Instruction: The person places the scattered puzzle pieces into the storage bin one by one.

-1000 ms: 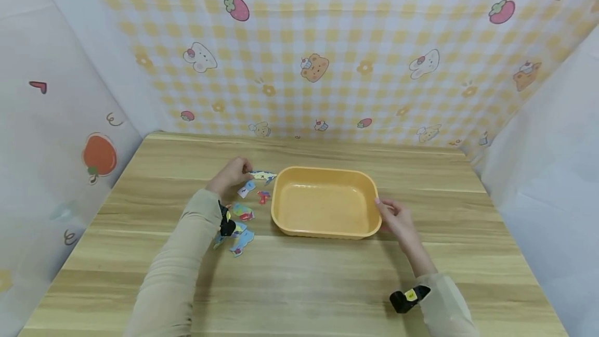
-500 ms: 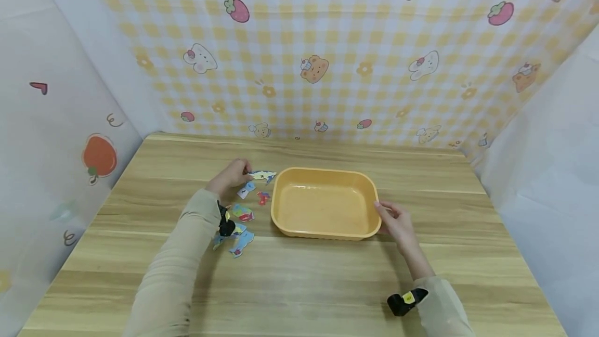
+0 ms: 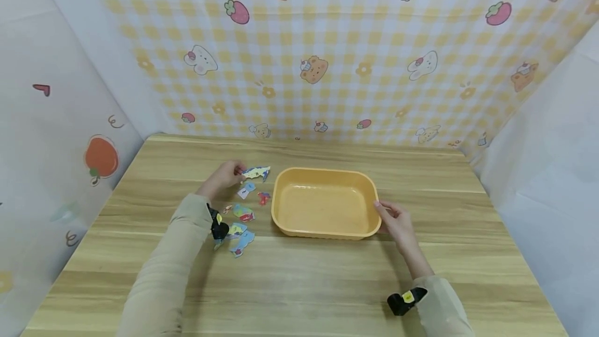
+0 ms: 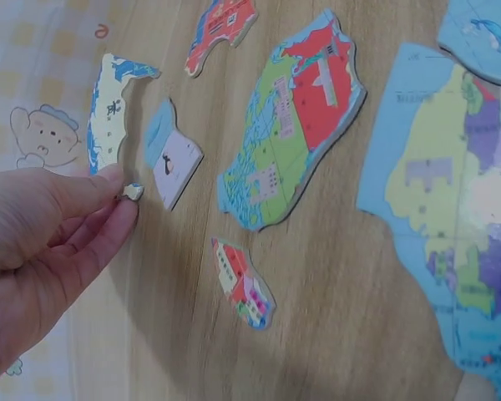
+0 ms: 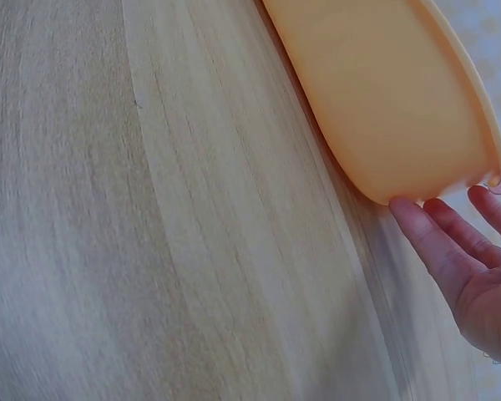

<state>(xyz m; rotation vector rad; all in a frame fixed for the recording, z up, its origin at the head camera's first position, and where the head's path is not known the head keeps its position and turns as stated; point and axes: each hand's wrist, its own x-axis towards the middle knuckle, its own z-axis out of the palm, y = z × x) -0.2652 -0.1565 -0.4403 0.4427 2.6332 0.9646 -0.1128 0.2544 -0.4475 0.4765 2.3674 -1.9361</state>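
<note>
My left hand [image 3: 221, 177] pinches a cream-and-blue map puzzle piece [image 4: 108, 109] by one end, between thumb and fingertips. In the head view this piece [image 3: 256, 172] points right, toward the yellow plastic basin [image 3: 327, 208]. Nearby lie a blue-and-white piece [image 4: 169, 154], a red piece [image 3: 263, 198], a green-and-red piece [image 4: 296, 125] and a small red-and-white piece [image 4: 240, 282]. My right hand [image 3: 398, 225] holds the basin's right end, thumb at the rim and fingers [image 5: 434, 242] against the outer wall. The basin has nothing inside.
Larger blue map pieces [image 3: 242, 243] lie nearer me, left of the basin, one partly hidden by the camera on my left wrist [image 3: 218, 225]. The wooden table [image 3: 299, 285] meets a checked cloth backdrop [image 3: 290, 92] at the back. White cloth hangs on both sides.
My left hand has drawn slightly left with the cream-and-blue piece, which now stands farther from the basin. A small piece by the wrist has come into sight. The right hand stays at the basin.
</note>
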